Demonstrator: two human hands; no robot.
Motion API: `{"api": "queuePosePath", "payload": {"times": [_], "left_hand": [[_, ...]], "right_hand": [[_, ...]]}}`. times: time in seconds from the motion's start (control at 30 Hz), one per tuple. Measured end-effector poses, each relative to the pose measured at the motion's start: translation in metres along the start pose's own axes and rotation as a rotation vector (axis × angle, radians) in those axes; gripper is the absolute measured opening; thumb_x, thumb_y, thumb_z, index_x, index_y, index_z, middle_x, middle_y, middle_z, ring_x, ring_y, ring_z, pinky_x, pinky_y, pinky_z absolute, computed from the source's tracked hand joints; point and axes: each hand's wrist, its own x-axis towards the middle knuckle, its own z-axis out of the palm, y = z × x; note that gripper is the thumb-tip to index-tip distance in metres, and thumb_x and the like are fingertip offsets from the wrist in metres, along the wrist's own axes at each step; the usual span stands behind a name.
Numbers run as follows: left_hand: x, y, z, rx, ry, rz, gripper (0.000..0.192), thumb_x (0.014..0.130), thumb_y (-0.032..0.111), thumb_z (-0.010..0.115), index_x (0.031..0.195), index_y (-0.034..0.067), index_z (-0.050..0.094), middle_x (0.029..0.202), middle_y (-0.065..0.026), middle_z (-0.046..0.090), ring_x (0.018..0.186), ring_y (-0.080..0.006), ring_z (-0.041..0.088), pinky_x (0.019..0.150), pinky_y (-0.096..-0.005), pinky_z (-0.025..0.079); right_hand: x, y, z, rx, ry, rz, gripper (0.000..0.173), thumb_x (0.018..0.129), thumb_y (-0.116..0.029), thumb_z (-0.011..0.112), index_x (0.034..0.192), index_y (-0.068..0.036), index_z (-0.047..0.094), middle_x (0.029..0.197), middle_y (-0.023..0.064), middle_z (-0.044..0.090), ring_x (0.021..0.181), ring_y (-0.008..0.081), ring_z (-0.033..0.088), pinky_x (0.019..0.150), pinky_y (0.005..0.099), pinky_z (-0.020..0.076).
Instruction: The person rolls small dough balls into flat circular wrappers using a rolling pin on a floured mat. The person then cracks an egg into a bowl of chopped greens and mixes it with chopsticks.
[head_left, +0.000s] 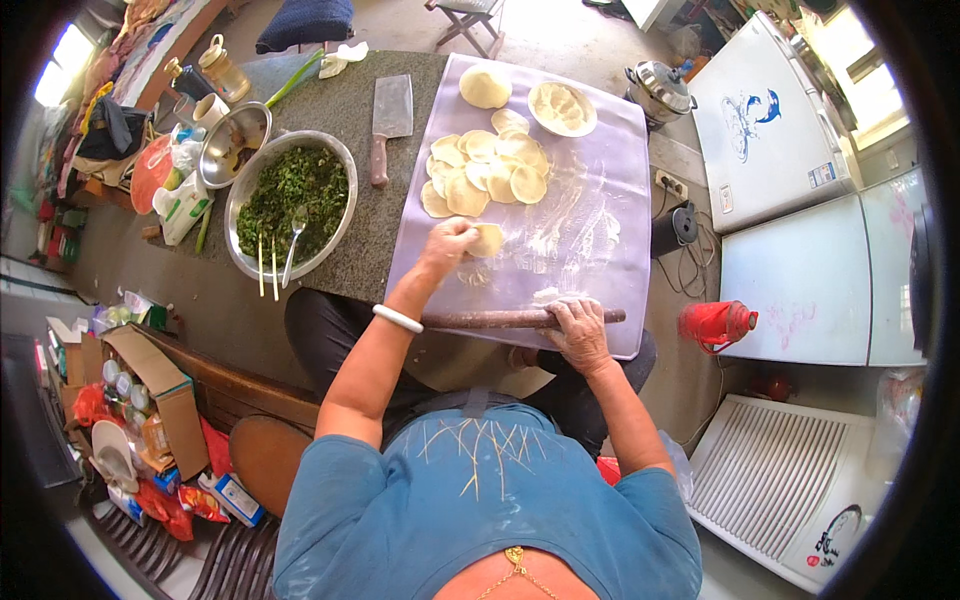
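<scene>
My left hand (448, 244) pinches the left edge of a round dough wrapper (486, 240) over a pale purple mat (630, 187). My right hand (580, 330) lies on the right part of a dark wooden rolling pin (495, 320), which spans the mat's near edge. Overlapping dough wrappers (466, 192) are spread just beyond my left hand. Farther back are a lump of dough (485, 86) and a bowl of flour (562, 109). Loose flour (551, 294) marks the mat near my right hand.
Left of the mat lie a cleaver (391, 112) and a steel basin (351, 217) of chopped green filling with a spoon (291, 247) and chopsticks (274, 262). A smaller metal bowl (259, 124) adjoins it. Right of the table stand a lidded pot (660, 86) and a red thermos flask (712, 322).
</scene>
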Motion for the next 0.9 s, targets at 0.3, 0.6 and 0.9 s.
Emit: {"api": "queuePosePath", "payload": {"times": [0.3, 0.6, 0.9], "left_hand": [[-0.035, 0.008, -0.030, -0.383, 0.023, -0.018, 0.018, 0.102, 0.018, 0.055, 0.112, 0.005, 0.062, 0.109, -0.0109, 0.071, 0.100, -0.0225, 0.072, 0.092, -0.0398, 0.057], [-0.047, -0.012, -0.015, -0.540, -0.045, 0.048, 0.010, 0.100, 0.017, 0.056, 0.103, 0.008, 0.059, 0.105, -0.0090, 0.070, 0.100, -0.0211, 0.071, 0.093, -0.0378, 0.057], [-0.052, -0.002, -0.009, -0.514, 0.027, -0.020, 0.014, 0.099, 0.019, 0.065, 0.106, 0.009, 0.059, 0.101, -0.0070, 0.070, 0.094, -0.0182, 0.072, 0.085, -0.0345, 0.058]], "right_hand": [[0.037, 0.083, -0.053, -0.103, 0.241, 0.225, 0.040, 0.083, -0.029, 0.081, 0.116, -0.013, 0.065, 0.103, 0.0093, 0.066, 0.100, 0.0317, 0.063, 0.087, 0.0454, 0.0493], [0.044, 0.136, -0.021, -0.085, 0.247, 0.571, 0.033, 0.090, -0.027, 0.074, 0.117, -0.012, 0.063, 0.109, 0.0114, 0.064, 0.105, 0.0343, 0.062, 0.088, 0.0474, 0.0491], [0.092, 0.134, -0.006, -0.045, 0.246, 0.774, 0.037, 0.094, -0.031, 0.069, 0.115, -0.002, 0.060, 0.111, 0.0204, 0.065, 0.105, 0.0397, 0.063, 0.092, 0.0491, 0.0500]]}}
